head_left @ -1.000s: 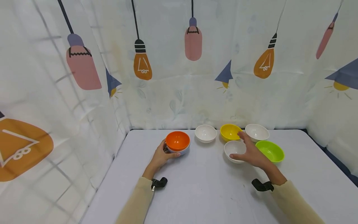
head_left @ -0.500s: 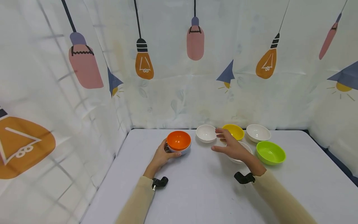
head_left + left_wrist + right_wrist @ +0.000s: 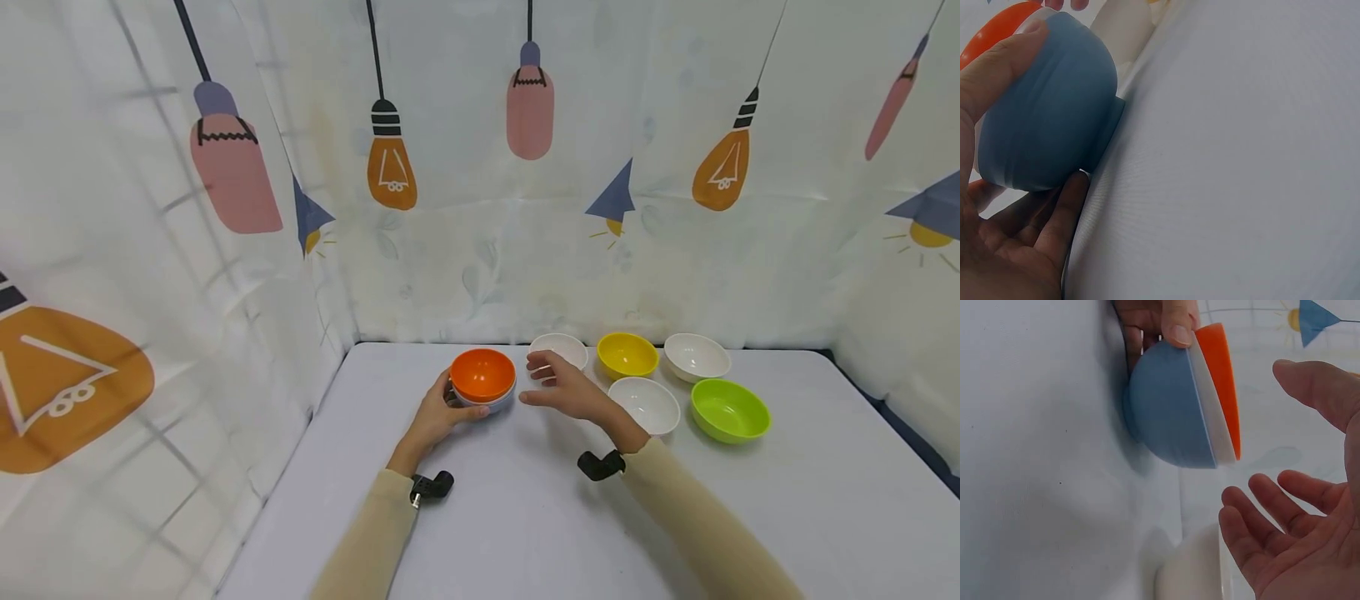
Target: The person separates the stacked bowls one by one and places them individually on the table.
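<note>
My left hand (image 3: 435, 417) grips a blue bowl (image 3: 1054, 106) standing on the table, thumb at the rim and fingers round the far side. Nested inside it are a white bowl (image 3: 1213, 406), showing as a pale rim, and an orange bowl (image 3: 482, 375) on top. My right hand (image 3: 573, 393) hovers just right of this stack with fingers spread and holds nothing. Behind it, a white bowl (image 3: 558, 343) is partly covered from the head view. In the right wrist view, a gap separates the right fingertips from the stack.
Right of the right hand sit a yellow bowl (image 3: 627, 357), a white bowl (image 3: 648, 407) at the front, another white bowl (image 3: 697, 358) at the back, and a green bowl (image 3: 730, 411). A patterned curtain (image 3: 457, 250) rises behind the white table (image 3: 510, 517).
My right hand has moved left, from above the front white bowl to beside the nested stack, staying empty. My left hand keeps its grip on the stack in place.
</note>
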{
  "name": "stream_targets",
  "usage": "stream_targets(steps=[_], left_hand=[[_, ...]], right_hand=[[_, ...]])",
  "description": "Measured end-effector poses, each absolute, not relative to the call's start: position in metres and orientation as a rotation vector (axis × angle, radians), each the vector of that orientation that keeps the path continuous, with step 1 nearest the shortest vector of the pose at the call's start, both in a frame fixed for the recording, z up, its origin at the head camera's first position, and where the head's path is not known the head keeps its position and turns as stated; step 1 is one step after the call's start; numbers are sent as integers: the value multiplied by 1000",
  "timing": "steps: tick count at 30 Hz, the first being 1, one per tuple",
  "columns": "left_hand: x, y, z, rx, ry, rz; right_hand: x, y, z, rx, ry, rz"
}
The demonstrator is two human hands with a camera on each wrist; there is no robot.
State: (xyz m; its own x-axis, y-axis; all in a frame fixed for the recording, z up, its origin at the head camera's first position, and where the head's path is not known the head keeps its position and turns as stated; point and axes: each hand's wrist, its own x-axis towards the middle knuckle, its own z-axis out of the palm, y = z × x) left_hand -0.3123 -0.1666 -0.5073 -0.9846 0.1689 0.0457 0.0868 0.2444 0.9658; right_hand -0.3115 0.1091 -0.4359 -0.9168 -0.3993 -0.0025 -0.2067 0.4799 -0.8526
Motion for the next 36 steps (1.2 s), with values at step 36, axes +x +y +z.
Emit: stream_targets(steps=[36], left_hand=[[-313, -168, -505, 295, 2431, 1864]], right_hand=[[-365, 62, -441, -627, 2479, -1143]])
